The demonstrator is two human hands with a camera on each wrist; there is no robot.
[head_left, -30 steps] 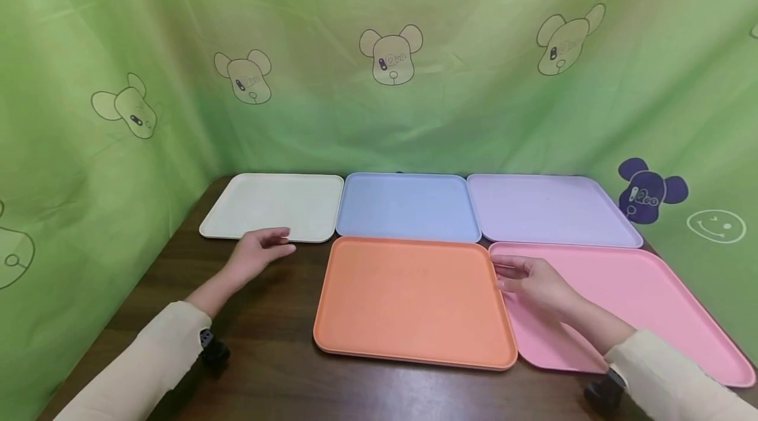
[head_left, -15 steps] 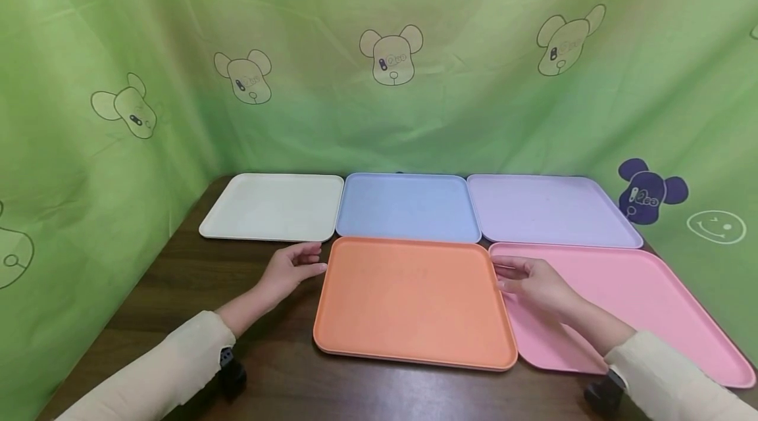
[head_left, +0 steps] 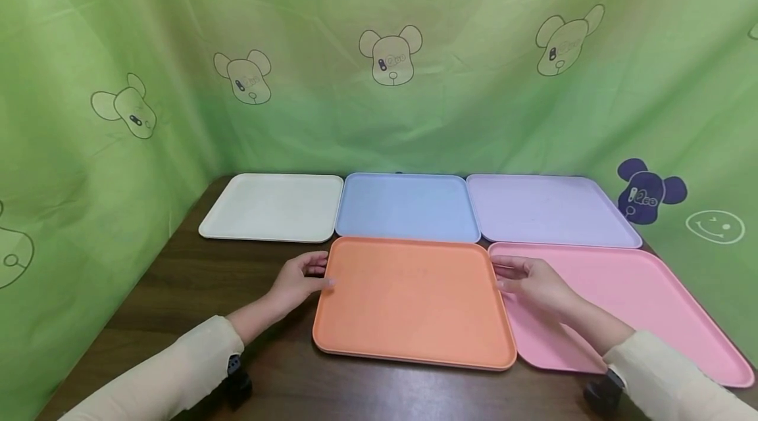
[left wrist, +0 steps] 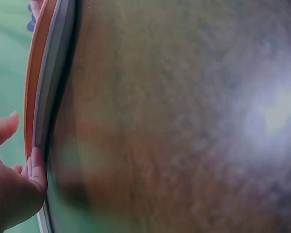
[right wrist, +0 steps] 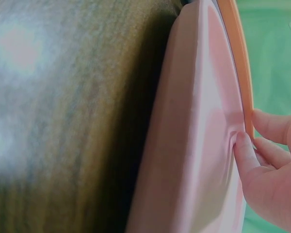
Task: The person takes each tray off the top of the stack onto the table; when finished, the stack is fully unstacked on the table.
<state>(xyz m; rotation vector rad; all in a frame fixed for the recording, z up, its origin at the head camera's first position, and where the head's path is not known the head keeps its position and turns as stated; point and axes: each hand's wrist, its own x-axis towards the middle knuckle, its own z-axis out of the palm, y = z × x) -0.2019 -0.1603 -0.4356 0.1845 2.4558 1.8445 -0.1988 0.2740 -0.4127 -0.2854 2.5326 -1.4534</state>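
Observation:
An orange tray [head_left: 414,302] lies at the front centre in the head view. Paler rims [left wrist: 47,92] show stacked beneath it in the left wrist view. My left hand [head_left: 299,286] is at its left edge; the fingers touch the stack's side, and the thumb hovers just over the rim, apart from it. At the opposite edge my right hand [head_left: 535,286] pinches the orange rim [right wrist: 242,73], thumb on top and fingers at the side below. That hand is above a pink tray [head_left: 639,316], which borders the orange one on the right.
White [head_left: 275,207], blue [head_left: 408,207] and lilac [head_left: 551,210] trays form a row along the back. The brown wooden table [head_left: 237,289] shows on the left and in front. A green curtain [head_left: 379,125] printed with bear heads hangs behind and at both sides.
My left hand has moved right and toward me, from near the white tray to the orange tray's left edge. The right hand and the trays have stayed put.

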